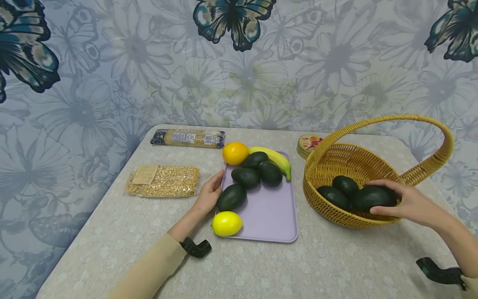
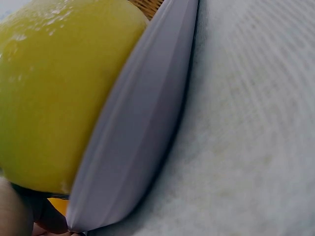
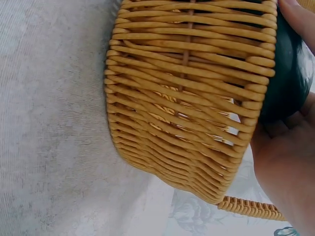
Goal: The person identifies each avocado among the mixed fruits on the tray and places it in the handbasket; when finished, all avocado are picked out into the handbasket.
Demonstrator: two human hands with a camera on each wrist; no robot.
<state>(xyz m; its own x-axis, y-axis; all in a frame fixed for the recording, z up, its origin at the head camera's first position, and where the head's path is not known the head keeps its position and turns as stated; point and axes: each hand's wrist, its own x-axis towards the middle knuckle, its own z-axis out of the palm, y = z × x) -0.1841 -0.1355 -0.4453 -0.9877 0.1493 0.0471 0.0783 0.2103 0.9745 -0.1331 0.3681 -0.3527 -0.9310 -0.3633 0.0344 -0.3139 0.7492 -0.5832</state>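
Note:
My right hand [image 1: 407,201] grips a dark green avocado [image 1: 374,198] at the right rim of the wicker basket [image 1: 351,222], thumb on the near side and fingers over the far side. Two more avocados [image 1: 334,197] lie beside it in the basket. In the right wrist view the held avocado [image 3: 288,73] shows past the woven rim. My left hand [image 1: 209,195] holds the left edge of a lilac tray [image 1: 272,211], close to an avocado [image 1: 231,198]. Several avocados, a lemon [image 1: 226,224], an orange [image 1: 235,153] and a banana [image 1: 274,158] are on the tray.
To the left lies a bag of corn kernels [image 1: 175,180], with a pasta packet [image 1: 190,138] behind it. A round tin [image 1: 308,145] stands behind the basket, partly hidden by it. The basket's tall handle [image 1: 388,118] arches up and leans right. A patterned wall closes the table's back.

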